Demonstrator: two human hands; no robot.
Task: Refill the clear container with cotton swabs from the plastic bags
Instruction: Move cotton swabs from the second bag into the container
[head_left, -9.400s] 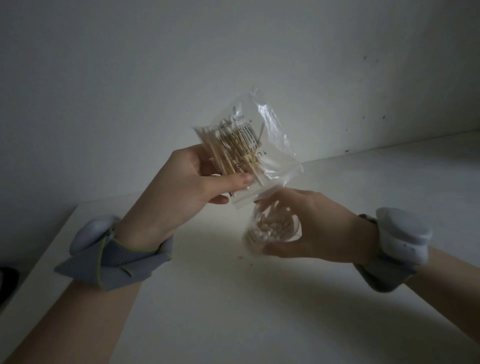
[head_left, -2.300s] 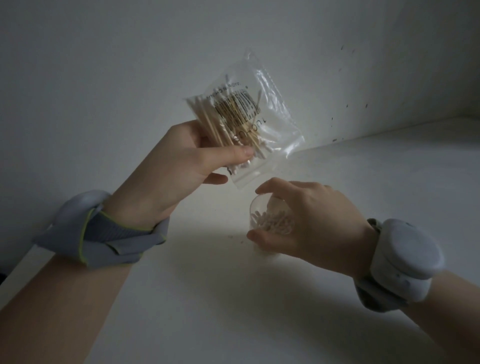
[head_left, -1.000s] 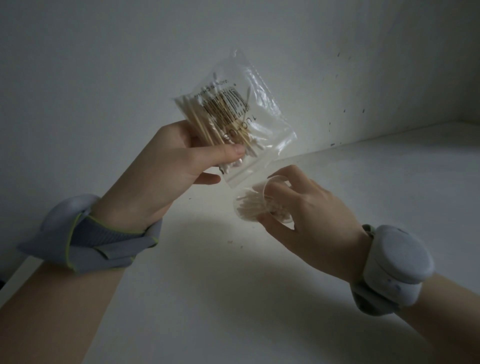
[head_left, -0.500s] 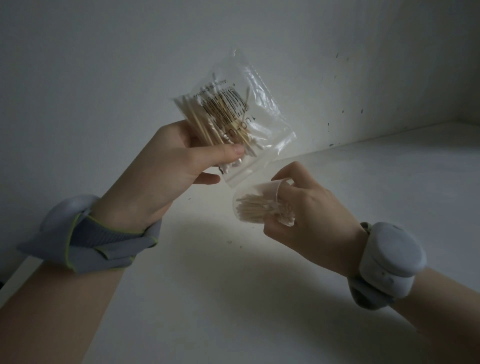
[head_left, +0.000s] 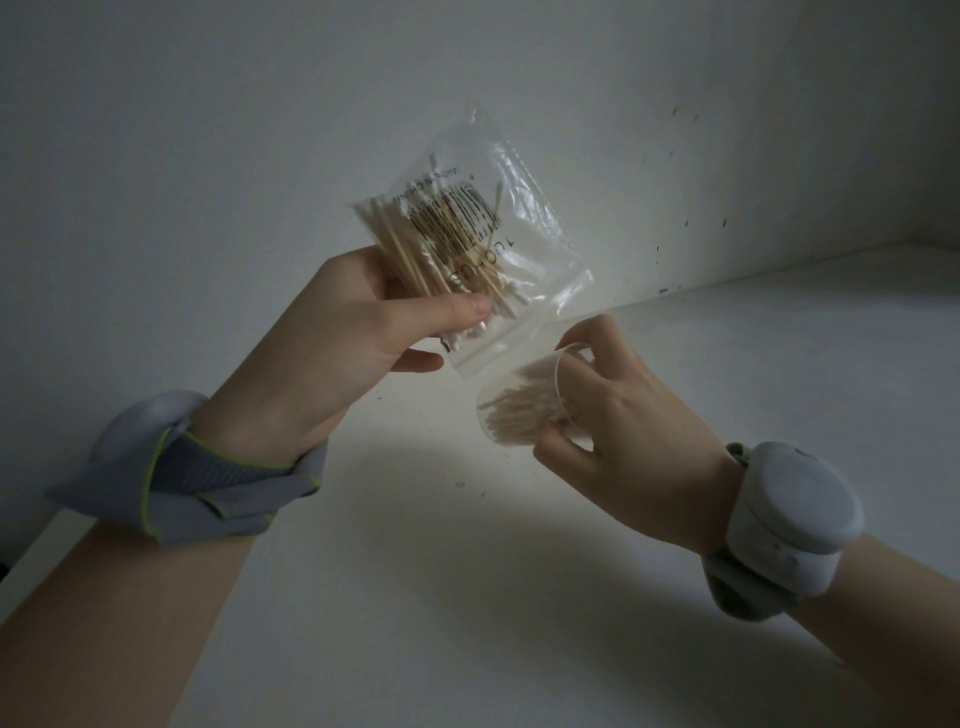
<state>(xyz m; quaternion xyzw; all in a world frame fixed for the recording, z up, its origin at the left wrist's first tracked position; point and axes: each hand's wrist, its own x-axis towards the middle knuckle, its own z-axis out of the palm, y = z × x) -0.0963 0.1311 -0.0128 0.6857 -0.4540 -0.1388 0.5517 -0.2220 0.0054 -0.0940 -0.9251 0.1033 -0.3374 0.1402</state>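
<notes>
The container (head_left: 511, 387), a small clear cup, is being held above the table (head_left: 467, 623), tipped well over on its side. A bundle of swabs (head_left: 519, 415) is lying along its lower wall, filling it only partly. Which end is its mouth I cannot tell. The right hand (head_left: 639, 431) is gripping it, fingers curled round its far side and thumb underneath.

Just up and left of it, the bag (head_left: 530, 244) is hanging in the air with its lower edge close to the container; whether the two are touching I cannot tell. The bag is clear and crinkled, with a barcode and dark print on its face. It is holding a loose sheaf of bagged swabs (head_left: 410, 244), wooden sticks slanting, white tips gathering near its bottom corner. The left hand (head_left: 343, 353) is pinching the bag's lower left part, thumb lying flat across the front and fingers curling behind.

Both wrists are wearing grey bands. A white wall (head_left: 208, 156) with a few dark specks is standing behind the table.
</notes>
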